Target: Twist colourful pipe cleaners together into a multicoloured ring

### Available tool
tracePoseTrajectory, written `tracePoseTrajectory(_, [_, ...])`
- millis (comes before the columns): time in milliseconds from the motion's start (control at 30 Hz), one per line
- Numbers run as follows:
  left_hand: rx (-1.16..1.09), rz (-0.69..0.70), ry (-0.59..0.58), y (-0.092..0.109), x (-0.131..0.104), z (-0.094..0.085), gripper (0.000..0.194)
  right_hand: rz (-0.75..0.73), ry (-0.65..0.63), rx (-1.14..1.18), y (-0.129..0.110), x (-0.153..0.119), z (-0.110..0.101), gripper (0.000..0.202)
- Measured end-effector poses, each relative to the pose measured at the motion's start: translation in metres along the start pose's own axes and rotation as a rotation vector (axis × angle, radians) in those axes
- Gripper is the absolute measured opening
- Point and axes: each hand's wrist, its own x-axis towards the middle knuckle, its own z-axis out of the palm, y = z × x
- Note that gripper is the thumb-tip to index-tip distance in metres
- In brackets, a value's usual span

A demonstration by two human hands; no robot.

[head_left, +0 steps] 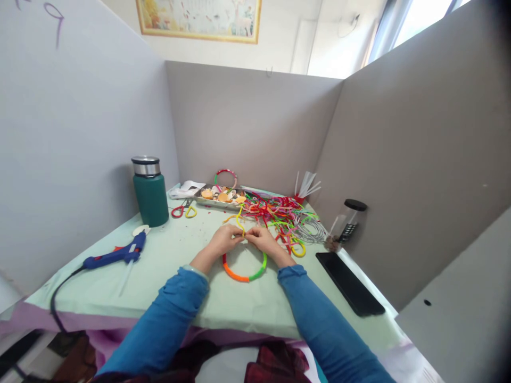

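A ring wrapped in colored fuzzy pipe cleaners [238,277], with red, orange and green sections, lies in front of me. My left hand [224,239] pinches its far side from the left. From the right, my right hand [264,240] is closed at the same spot, its fingertips almost touching the left ones. A yellow pipe cleaner [240,217] rises from between the fingertips and bends toward the back. The fingers hide the ring's far part and the exact point where the yellow strand meets it.
Behind my hands are a metal tray [217,202] of shells, a finished-looking ring [225,171] and a heap of pipe cleaners [275,207]. Left: scissors [184,211], green bottle [150,194], blue glue gun [115,256]. Right: black phone [349,283], clear jar [348,226], glue sticks [307,186].
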Motion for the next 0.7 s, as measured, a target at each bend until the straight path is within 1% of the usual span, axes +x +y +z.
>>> tracePoseTrajectory(100, [0.022,-0.005,-0.017,0.001,0.000,-0.001,0.019,0.024,-0.007,0.027,-0.001,-0.002,0.002,0.017])
tracePoseTrajectory(233, [0.009,-0.032,0.024,0.001,-0.001,-0.002,0.020,0.051,-0.037,0.118,-0.004,-0.004,-0.002,0.021])
tracePoseTrajectory(333, [0.014,-0.072,0.043,0.001,-0.001,-0.002,0.020,0.062,-0.054,0.088,-0.004,-0.003,-0.004,0.019])
tracePoseTrajectory(500, [0.036,-0.075,-0.002,0.002,-0.002,-0.001,0.023,-0.012,0.015,-0.029,0.004,0.002,-0.001,0.015])
tracePoseTrajectory(600, [0.005,-0.080,0.029,0.000,-0.001,0.001,0.024,-0.051,0.046,-0.062,0.007,0.003,0.002,0.014])
tracePoseTrajectory(700, [-0.107,-0.179,0.048,-0.004,0.000,0.005,0.024,-0.089,0.054,-0.072,0.005,0.002,0.004,0.013])
